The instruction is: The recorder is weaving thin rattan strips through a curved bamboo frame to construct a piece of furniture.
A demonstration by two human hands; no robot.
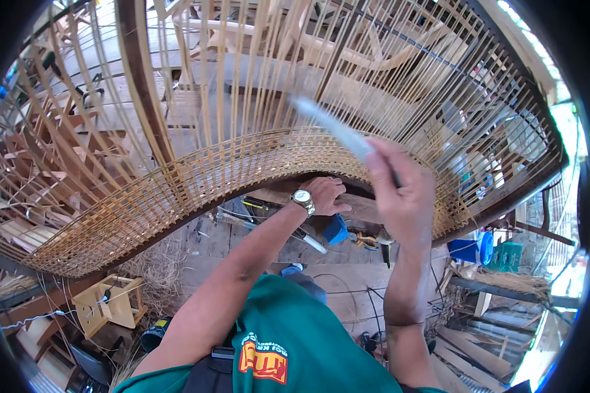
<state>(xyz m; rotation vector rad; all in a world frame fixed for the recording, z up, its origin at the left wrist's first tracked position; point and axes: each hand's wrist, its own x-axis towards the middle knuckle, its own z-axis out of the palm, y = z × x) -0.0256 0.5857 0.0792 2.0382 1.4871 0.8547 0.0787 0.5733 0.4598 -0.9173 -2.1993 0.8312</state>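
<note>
At 6 o'clock, nearest, is the green shirt (308, 327); from it the bare forearms reach up to the work. The left hand (324, 195), just off centre towards 3 o'clock, lies palm down at the panel's dark rim (206, 208), fingers bent and slightly parted, probably to steady the frame; whether they clasp it I cannot tell. The right hand (403, 190), at 3 o'clock, is closed round a pale blade (334, 128), blurred and aimed towards 12, held by its near end, seemingly so that its length is free above the weave. Below the hands, a blue tool (337, 229) and others lie loose, perhaps there to be within reach. A blue bucket (482, 249) stands at 4 o'clock and a small wooden stool (108, 302) at 8. The panel (262, 157) arches from 8 o'clock over 12 to 4, its rim towards the body, presumably so both hands can get at that edge. Its woven band is tan, tight and glossy; farther out the strands stand bare and unwoven, with a dark strut (144, 78) at 11. Beyond, at 1 o'clock, pale curved wood (373, 63) shows through the strands.
</note>
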